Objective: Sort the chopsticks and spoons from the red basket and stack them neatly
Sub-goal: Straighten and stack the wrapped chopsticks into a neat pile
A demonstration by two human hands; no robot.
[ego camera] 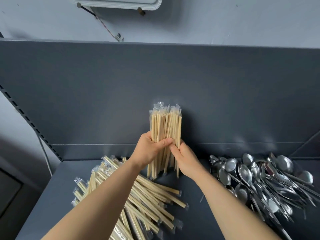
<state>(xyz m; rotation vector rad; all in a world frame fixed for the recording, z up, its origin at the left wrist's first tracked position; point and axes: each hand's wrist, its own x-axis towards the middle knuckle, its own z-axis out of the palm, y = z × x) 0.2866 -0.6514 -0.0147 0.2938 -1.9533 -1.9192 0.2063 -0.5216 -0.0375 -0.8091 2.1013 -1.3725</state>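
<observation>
A bundle of plastic-wrapped wooden chopsticks (165,125) stands upright on the dark shelf (194,201), its lower ends on the surface. My left hand (152,148) grips the bundle from the left around its middle. My right hand (186,160) grips it from the right, slightly lower. A loose pile of more wrapped chopsticks (143,200) lies on the shelf at the lower left, partly under my left forearm. A heap of metal spoons (263,181) lies at the right. No red basket is in view.
The shelf's dark back panel (155,80) rises right behind the bundle. A slotted upright rail (31,123) runs along the left side. A white device with a cable (119,2) hangs on the wall above.
</observation>
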